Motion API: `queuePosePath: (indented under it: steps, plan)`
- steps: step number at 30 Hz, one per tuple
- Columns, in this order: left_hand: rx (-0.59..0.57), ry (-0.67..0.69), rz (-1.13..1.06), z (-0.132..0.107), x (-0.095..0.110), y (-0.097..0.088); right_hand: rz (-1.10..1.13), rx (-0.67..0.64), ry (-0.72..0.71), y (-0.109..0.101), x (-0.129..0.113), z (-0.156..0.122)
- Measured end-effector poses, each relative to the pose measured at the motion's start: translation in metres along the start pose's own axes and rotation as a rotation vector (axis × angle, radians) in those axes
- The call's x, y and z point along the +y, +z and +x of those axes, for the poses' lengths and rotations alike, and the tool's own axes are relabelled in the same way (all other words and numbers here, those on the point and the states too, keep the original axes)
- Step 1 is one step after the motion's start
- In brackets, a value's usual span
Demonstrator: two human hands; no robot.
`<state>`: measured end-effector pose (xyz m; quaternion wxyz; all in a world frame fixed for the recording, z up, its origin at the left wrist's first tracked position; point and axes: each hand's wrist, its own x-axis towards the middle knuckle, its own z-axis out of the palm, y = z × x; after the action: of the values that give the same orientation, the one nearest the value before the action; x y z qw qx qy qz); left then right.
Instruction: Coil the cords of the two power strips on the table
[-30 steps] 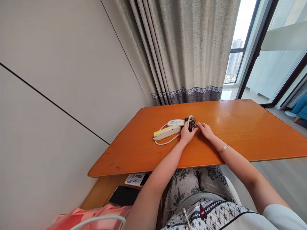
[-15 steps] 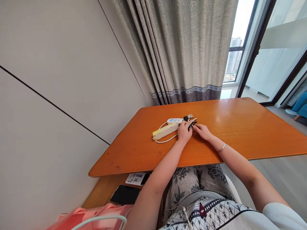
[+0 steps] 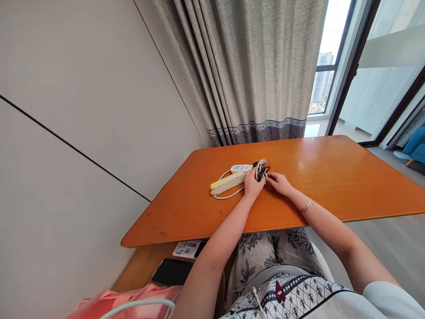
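A bundle of black and white cable (image 3: pixel 261 169) sits upright on the orange table (image 3: pixel 332 177), and my left hand (image 3: pixel 253 184) is closed round it. Beside it, my right hand (image 3: pixel 280 183) rests on the table with its fingertips pinched at the bundle's near side. Left of my left hand lies a cream and yellow power strip (image 3: pixel 227 183) with a white cord looping out from it. A smaller white strip (image 3: pixel 241 168) lies just behind it.
A grey curtain (image 3: pixel 252 71) hangs behind the table, with a window to its right. A lower wooden shelf (image 3: pixel 139 266) at my left knee carries a black phone (image 3: pixel 172 271) and a printed card (image 3: pixel 186 249). Pink cloth (image 3: pixel 126 301) lies at the bottom left.
My left hand has tipped the cable bundle back upright after pressing it down half a second ago. Both hands have shifted slightly to the left.
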<state>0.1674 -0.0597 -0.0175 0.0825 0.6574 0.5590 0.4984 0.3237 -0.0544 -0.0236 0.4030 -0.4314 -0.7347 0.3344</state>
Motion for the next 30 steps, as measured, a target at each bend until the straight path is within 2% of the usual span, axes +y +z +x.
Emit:
queuePosePath:
  steps: [7, 10, 13, 16, 24, 30]
  plan:
    - [-0.056, -0.031, -0.265, -0.003, -0.004, 0.0, 0.016, 0.09, 0.082, 0.002, 0.009, 0.004]
    - [-0.11, 0.011, -0.33, -0.003, -0.006, 0.0, 0.033, 0.121, 0.121, 0.002, 0.012, 0.005]
    - [-0.155, 0.045, -0.335, -0.003, -0.006, 0.0, 0.032, 0.141, 0.137, 0.002, 0.013, 0.005]
    - [-0.181, 0.012, -0.349, -0.003, -0.005, 0.002, 0.015, 0.15, 0.131, 0.001, 0.01, 0.003]
    - [-0.153, 0.046, -0.199, -0.001, -0.004, 0.001, -0.079, 0.106, 0.075, 0.005, -0.004, -0.002]
    - [-0.186, 0.158, -0.135, 0.003, 0.0, -0.007, -0.241, 0.109, 0.112, 0.008, -0.012, -0.003]
